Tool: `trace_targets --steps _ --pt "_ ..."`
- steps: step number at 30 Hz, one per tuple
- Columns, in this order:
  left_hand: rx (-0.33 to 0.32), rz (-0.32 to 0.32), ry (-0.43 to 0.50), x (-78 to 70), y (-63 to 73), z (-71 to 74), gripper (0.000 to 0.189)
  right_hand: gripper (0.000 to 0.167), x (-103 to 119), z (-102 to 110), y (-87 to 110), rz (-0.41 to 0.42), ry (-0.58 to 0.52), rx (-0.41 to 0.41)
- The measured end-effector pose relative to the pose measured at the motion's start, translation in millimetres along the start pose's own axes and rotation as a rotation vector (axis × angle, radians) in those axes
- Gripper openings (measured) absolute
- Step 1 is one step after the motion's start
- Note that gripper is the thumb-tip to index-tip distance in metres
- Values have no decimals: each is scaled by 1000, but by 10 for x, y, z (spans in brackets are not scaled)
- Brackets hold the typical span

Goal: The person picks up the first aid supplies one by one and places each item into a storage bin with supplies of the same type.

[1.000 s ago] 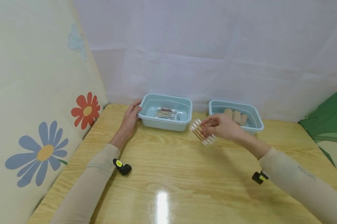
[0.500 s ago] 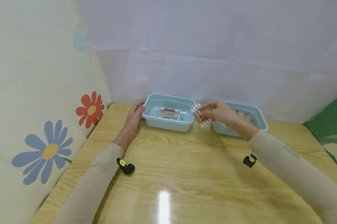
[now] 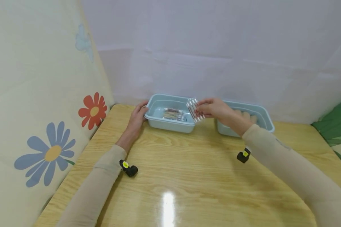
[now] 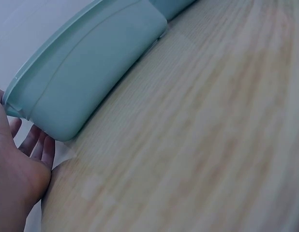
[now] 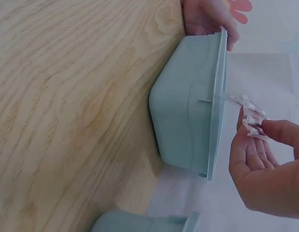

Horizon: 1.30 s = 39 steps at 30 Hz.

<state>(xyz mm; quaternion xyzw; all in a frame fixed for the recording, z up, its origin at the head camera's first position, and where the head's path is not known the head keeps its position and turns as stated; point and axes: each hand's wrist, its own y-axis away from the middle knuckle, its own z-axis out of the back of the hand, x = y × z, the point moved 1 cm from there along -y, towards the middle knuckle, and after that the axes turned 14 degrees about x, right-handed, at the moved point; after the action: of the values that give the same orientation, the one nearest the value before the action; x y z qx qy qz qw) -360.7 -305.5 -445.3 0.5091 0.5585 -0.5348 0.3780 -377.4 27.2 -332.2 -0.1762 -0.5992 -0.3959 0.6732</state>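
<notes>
In the head view my left hand [image 3: 135, 120] holds the left end of a light-blue plastic basin [image 3: 170, 125], thumb at the rim. Several clear packets of cotton swabs [image 3: 174, 114] lie inside it. My right hand [image 3: 218, 110] pinches another clear packet of cotton swabs [image 3: 194, 110], with dark brown sticks and white tips, over the basin's right end. From the right wrist, that packet [image 5: 252, 118] shows between thumb and fingers, beside and above the rim. The left wrist view shows the left hand's fingers [image 4: 43, 145] against the basin's outer end.
A second light-blue basin [image 3: 230, 130] stands to the right, partly behind the right wrist, with tan rolls [image 3: 245, 116] inside. Both basins rest at the back of a wooden table [image 3: 187, 176], against a white cloth [image 3: 170, 47]. A flower-printed panel [image 3: 45, 94] borders the left side.
My right hand has carried the packet of cotton swabs up and left, from in front of the gap between the basins to over the left basin's right end. The left hand keeps its hold.
</notes>
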Motion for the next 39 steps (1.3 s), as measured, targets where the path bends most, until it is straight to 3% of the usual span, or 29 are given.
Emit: trace_targets --steps 15,18,25,34,39 --pt "-5 -12 6 -19 79 -12 45 36 87 -286 -352 21 -181 -59" --pt "-11 -12 10 -27 72 -26 45 36 103 -352 -424 29 -172 -61" --pt "-11 -7 6 -34 74 -111 45 34 59 -408 -601 -10 -31 -42" --pt "7 -20 20 19 37 -193 44 27 23 -361 -679 -19 236 141" --pt "9 -16 21 46 19 -196 45 29 11 -377 -734 26 355 92"
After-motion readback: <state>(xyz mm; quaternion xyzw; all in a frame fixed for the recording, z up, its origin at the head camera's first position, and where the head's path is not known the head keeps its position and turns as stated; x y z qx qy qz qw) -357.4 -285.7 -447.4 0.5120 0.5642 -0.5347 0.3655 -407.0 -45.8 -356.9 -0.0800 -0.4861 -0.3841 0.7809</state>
